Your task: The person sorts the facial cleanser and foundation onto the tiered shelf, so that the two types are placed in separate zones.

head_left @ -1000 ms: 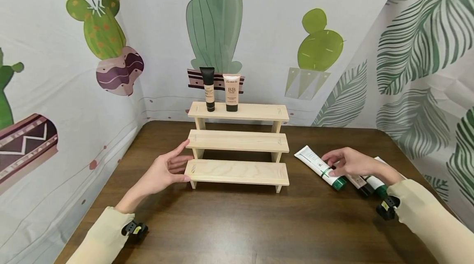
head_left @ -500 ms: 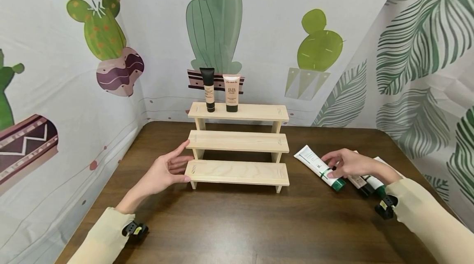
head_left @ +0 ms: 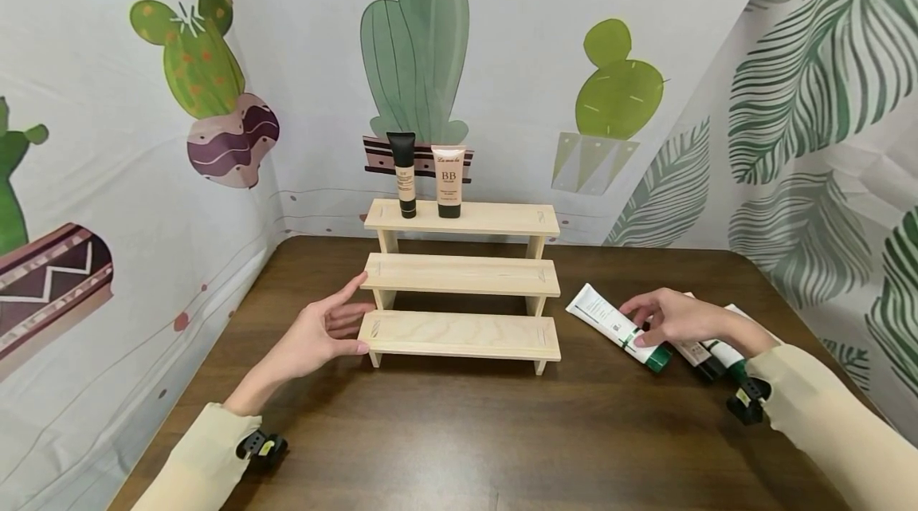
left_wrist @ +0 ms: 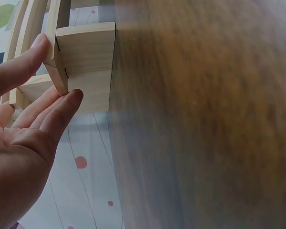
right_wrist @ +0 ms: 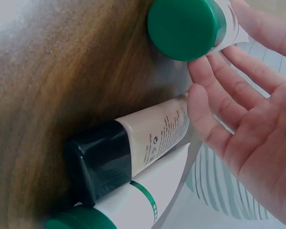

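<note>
My left hand [head_left: 310,340] holds the left end of a three-tier wooden display stand [head_left: 459,273]. In the left wrist view, its thumb lies against one board while the fingertips [left_wrist: 75,98] touch the board's end. On the right, my right hand [head_left: 677,316] pinches a white squeeze tube [head_left: 601,313] with a green cap [right_wrist: 183,28] between thumb and fingers. A beige tube [right_wrist: 155,131] with a black cap lies beside that hand, and another white, green-capped tube [right_wrist: 157,191] lies alongside it.
Two tubes stand upright on the top tier: a slim black-and-beige tube [head_left: 405,180] and a beige BB cream tube [head_left: 449,184]. The dark wooden table [head_left: 445,439] meets a cactus-print cloth [head_left: 516,56] at the back, and leaf-print cloth [head_left: 810,104] hangs on the right.
The white tube in my right hand has shifted slightly left at its far end, just within the last half second. My left hand stays in place on the stand.
</note>
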`<action>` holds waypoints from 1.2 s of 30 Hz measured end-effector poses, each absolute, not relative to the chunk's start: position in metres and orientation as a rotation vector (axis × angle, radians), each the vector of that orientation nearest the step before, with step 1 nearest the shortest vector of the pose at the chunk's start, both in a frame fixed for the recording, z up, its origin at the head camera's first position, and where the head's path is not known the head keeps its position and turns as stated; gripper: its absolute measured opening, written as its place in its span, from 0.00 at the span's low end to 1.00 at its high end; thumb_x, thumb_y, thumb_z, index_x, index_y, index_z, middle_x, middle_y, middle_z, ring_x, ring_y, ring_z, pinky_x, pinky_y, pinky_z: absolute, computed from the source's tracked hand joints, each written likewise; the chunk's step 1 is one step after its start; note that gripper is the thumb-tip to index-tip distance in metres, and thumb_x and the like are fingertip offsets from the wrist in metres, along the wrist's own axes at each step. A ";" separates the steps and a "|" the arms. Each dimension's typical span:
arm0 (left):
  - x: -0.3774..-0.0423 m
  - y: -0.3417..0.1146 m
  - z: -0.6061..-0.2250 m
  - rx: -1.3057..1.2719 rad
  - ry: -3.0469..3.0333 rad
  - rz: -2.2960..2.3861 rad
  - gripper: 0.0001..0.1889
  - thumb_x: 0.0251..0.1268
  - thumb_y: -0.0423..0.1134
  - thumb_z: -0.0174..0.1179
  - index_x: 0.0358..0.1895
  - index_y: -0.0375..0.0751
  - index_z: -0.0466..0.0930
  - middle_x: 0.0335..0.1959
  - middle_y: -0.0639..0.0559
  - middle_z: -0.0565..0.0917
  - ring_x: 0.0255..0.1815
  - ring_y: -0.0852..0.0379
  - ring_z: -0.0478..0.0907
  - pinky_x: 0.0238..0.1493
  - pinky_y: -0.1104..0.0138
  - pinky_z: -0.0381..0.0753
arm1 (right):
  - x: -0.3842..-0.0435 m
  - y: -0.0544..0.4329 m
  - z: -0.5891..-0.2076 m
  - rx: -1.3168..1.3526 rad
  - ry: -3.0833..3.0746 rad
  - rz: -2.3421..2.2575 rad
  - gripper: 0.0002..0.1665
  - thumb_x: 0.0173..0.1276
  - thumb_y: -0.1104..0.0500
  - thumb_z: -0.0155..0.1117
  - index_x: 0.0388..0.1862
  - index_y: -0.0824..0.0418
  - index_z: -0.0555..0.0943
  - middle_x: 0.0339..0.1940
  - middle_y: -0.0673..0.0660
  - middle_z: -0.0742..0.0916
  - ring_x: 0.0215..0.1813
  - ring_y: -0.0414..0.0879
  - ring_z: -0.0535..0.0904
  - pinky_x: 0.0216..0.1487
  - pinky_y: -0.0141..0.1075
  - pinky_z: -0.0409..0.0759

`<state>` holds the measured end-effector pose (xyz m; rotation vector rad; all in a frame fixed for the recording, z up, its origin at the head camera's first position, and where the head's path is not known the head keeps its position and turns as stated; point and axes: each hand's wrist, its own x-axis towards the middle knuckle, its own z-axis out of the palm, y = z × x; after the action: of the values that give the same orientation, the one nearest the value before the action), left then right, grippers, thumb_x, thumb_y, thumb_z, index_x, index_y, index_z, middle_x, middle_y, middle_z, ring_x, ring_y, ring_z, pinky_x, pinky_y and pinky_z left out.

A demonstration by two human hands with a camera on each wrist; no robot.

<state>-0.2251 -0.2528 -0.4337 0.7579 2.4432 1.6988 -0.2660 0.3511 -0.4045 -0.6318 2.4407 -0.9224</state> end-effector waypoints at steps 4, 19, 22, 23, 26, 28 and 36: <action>-0.225 -0.253 -0.433 0.752 2.444 1.702 0.58 0.53 0.19 0.77 0.86 0.46 0.53 0.65 0.30 0.80 0.67 0.35 0.78 0.64 0.44 0.79 | -0.266 0.350 -0.404 -0.640 2.418 -0.944 0.37 0.65 0.63 0.77 0.67 0.79 0.74 0.47 0.60 0.84 0.36 0.48 0.81 0.35 0.33 0.82; -0.226 -0.253 -0.436 0.765 2.418 1.731 0.58 0.53 0.19 0.76 0.86 0.44 0.53 0.65 0.27 0.79 0.67 0.32 0.77 0.64 0.42 0.77 | -0.266 0.337 -0.397 -0.664 2.391 -0.812 0.33 0.65 0.59 0.78 0.62 0.78 0.78 0.39 0.56 0.84 0.24 0.41 0.75 0.24 0.31 0.78; -0.225 -0.253 -0.435 0.766 2.425 1.725 0.58 0.53 0.19 0.77 0.86 0.45 0.53 0.65 0.27 0.79 0.67 0.33 0.77 0.64 0.42 0.77 | -0.265 0.335 -0.397 -0.661 2.395 -0.810 0.32 0.66 0.57 0.78 0.60 0.76 0.79 0.38 0.55 0.85 0.25 0.43 0.77 0.24 0.33 0.79; -0.225 -0.253 -0.435 0.764 2.428 1.721 0.58 0.53 0.19 0.77 0.86 0.46 0.53 0.65 0.28 0.79 0.67 0.33 0.77 0.64 0.41 0.77 | -0.264 0.334 -0.398 -0.660 2.397 -0.812 0.31 0.66 0.57 0.78 0.60 0.76 0.80 0.37 0.54 0.85 0.26 0.44 0.77 0.24 0.34 0.80; -0.225 -0.253 -0.435 0.769 2.439 1.710 0.58 0.53 0.20 0.77 0.86 0.46 0.53 0.65 0.28 0.79 0.67 0.34 0.77 0.64 0.40 0.77 | -0.264 0.333 -0.400 -0.656 2.412 -0.813 0.30 0.65 0.57 0.78 0.59 0.74 0.81 0.36 0.54 0.85 0.26 0.44 0.78 0.24 0.34 0.80; -0.225 -0.253 -0.435 0.772 2.445 1.706 0.58 0.53 0.20 0.77 0.86 0.46 0.53 0.65 0.28 0.80 0.67 0.35 0.78 0.64 0.40 0.77 | -0.264 0.333 -0.401 -0.657 2.428 -0.818 0.30 0.64 0.57 0.78 0.59 0.74 0.81 0.37 0.54 0.85 0.26 0.43 0.78 0.24 0.33 0.80; -0.225 -0.253 -0.434 0.765 2.422 1.720 0.58 0.53 0.19 0.76 0.86 0.46 0.53 0.66 0.28 0.79 0.68 0.34 0.77 0.65 0.40 0.77 | -0.260 0.331 -0.403 -0.697 2.502 -0.836 0.23 0.62 0.58 0.80 0.51 0.70 0.84 0.32 0.50 0.85 0.34 0.44 0.79 0.34 0.32 0.79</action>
<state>-0.2247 -0.2528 -0.4341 0.7645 2.4216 1.7204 -0.2597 0.3311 -0.4028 -0.6966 2.5023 -0.8357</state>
